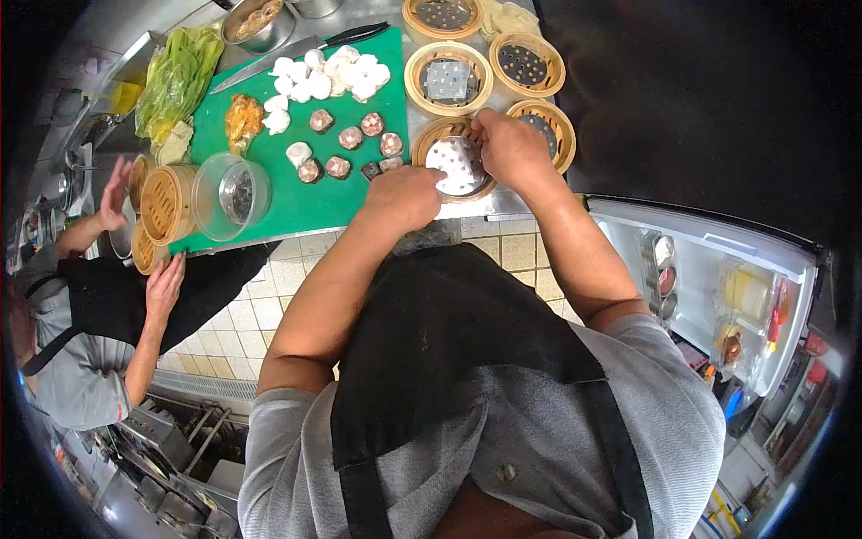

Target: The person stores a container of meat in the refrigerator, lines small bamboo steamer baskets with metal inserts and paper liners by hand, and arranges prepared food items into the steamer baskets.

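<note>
White round perforated disc [456,163] is inside the round bamboo steamer basket [417,146] at the counter's near edge; seating looks mostly done, can't tell if flat. Left hand [404,199] is half-curled with fingertips at the disc, right hand [518,151] is bent in at the basket's far-right rim, firm hold on either unclear. Pink-and-white mottled round pieces [350,137] sit on the green cutting board [305,205], none visible in that basket.

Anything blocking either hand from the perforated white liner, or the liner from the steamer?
Nothing visible does. The left hand and right hand are both at the edges of the liner, which lies inside the steamer. What the fingers cover can't be seen.
</note>
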